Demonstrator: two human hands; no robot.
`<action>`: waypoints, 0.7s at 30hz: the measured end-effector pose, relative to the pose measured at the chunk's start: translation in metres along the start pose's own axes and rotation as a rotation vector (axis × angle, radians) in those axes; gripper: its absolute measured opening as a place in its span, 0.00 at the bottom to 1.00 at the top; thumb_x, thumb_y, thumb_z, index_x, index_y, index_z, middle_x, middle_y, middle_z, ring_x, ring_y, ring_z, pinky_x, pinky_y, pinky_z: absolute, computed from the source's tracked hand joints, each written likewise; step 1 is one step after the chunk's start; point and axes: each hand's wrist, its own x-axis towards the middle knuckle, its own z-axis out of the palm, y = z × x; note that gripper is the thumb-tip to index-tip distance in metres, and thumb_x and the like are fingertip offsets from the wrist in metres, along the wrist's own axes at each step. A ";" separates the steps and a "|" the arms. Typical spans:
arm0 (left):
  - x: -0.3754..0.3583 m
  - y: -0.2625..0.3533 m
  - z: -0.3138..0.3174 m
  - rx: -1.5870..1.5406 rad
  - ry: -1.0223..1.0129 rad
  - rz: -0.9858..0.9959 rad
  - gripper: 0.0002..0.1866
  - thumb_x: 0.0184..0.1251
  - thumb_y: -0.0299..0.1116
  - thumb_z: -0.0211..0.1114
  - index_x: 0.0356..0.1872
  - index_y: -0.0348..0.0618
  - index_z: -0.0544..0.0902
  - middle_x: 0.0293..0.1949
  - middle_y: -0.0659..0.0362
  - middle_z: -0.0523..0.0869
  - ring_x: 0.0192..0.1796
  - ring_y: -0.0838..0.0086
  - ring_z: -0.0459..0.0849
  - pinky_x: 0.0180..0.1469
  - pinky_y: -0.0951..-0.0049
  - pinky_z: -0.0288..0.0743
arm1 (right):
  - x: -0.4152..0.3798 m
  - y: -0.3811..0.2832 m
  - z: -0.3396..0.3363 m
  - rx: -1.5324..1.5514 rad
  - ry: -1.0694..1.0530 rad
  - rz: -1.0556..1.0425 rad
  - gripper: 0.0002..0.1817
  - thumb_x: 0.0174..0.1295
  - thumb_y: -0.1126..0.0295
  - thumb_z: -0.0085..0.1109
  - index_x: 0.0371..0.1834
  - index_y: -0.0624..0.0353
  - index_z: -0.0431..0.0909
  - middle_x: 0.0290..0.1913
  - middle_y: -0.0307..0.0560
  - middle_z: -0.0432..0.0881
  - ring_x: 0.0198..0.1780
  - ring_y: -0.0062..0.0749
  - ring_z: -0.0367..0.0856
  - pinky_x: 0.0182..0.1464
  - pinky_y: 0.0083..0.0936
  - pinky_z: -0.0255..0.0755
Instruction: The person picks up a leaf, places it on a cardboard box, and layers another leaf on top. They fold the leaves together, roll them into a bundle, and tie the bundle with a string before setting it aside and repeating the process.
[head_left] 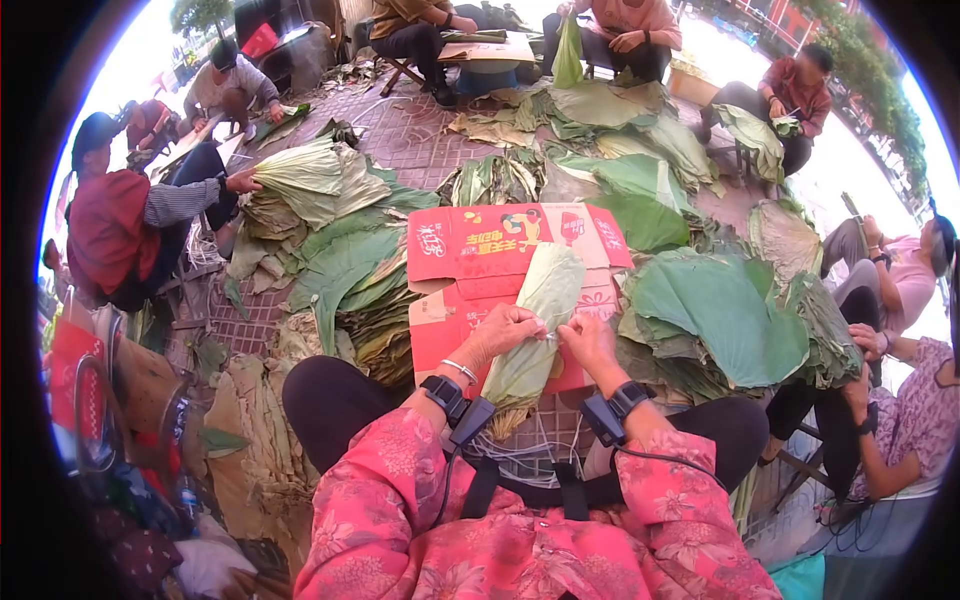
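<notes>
Leaf bundle: pale green, long and folded, slanting over the red cardboard between the person's knees, its broad end pointing away.
Left hand: lies against the bundle's left side, thumb and fingers closed in a pinch, apparently on a thin pale strand across the middle.
Right hand: just beside the bundle's right edge, fingertips likewise pinched together, apparently on the same strand.
Wrists: a dark device strapped on each, plus a pale bracelet on the left.
Leaf piles: one left of the cardboard; another to the right, topped by a broad green leaf.
White strings: loose on the paving, near the lap.
Co-worker in a red vest: seated at left, one hand on the fanned leaves.
</notes>
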 end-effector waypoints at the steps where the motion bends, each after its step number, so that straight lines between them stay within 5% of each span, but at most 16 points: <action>1: 0.000 0.002 0.001 0.008 0.005 -0.029 0.12 0.56 0.36 0.64 0.33 0.37 0.85 0.28 0.63 0.84 0.33 0.84 0.78 0.39 0.80 0.71 | 0.000 -0.001 -0.001 0.006 -0.016 0.020 0.12 0.48 0.59 0.64 0.25 0.57 0.80 0.24 0.48 0.80 0.28 0.37 0.79 0.32 0.32 0.71; 7: 0.004 -0.009 0.005 0.085 -0.006 0.058 0.20 0.46 0.38 0.73 0.39 0.35 0.83 0.28 0.64 0.83 0.32 0.84 0.77 0.36 0.79 0.71 | 0.005 -0.007 -0.035 0.162 -0.378 0.018 0.09 0.49 0.67 0.59 0.29 0.61 0.81 0.25 0.49 0.81 0.29 0.33 0.80 0.33 0.27 0.72; 14: -0.004 0.015 0.009 0.243 -0.100 0.108 0.25 0.39 0.42 0.78 0.38 0.37 0.82 0.30 0.62 0.83 0.34 0.81 0.78 0.38 0.78 0.72 | 0.001 -0.053 -0.063 0.436 -0.442 -0.157 0.07 0.50 0.75 0.57 0.31 0.65 0.80 0.27 0.45 0.81 0.30 0.22 0.78 0.34 0.21 0.72; 17: 0.002 0.001 0.013 0.359 -0.054 0.317 0.23 0.43 0.44 0.76 0.34 0.35 0.82 0.21 0.65 0.77 0.26 0.82 0.73 0.31 0.75 0.69 | 0.002 -0.058 -0.058 0.615 -0.492 -0.081 0.07 0.51 0.79 0.55 0.33 0.66 0.80 0.30 0.42 0.82 0.32 0.21 0.78 0.36 0.20 0.73; 21: 0.012 -0.025 0.025 0.432 0.195 0.062 0.14 0.53 0.38 0.69 0.30 0.34 0.83 0.19 0.63 0.79 0.24 0.82 0.74 0.29 0.75 0.70 | 0.000 -0.073 -0.060 0.908 -0.452 -0.022 0.16 0.53 0.78 0.55 0.47 0.65 0.75 0.39 0.42 0.81 0.37 0.19 0.77 0.39 0.18 0.72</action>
